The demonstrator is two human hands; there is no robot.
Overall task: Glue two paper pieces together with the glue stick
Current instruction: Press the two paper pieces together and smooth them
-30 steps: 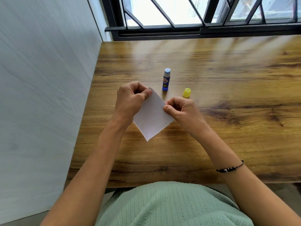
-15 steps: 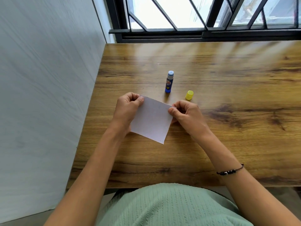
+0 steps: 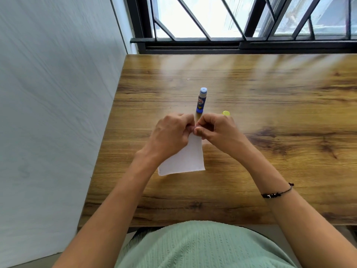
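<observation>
A white paper (image 3: 186,159) hangs above the wooden table (image 3: 270,113), held by its top corner. My left hand (image 3: 172,135) and my right hand (image 3: 217,130) meet there, both pinching that same corner with thumb and fingers. I cannot tell whether it is one sheet or two pressed together. Just beyond the hands an uncapped blue glue stick (image 3: 201,100) stands upright. Its yellow cap (image 3: 226,113) lies to the right, partly hidden behind my right hand.
A pale wall (image 3: 58,113) runs along the table's left edge. A black-framed window (image 3: 241,22) closes the far side. The table's near edge sits close to my body.
My hands have come together at one corner of the paper. The paper has turned, so it now hangs down from that corner instead of being spread between the hands.
</observation>
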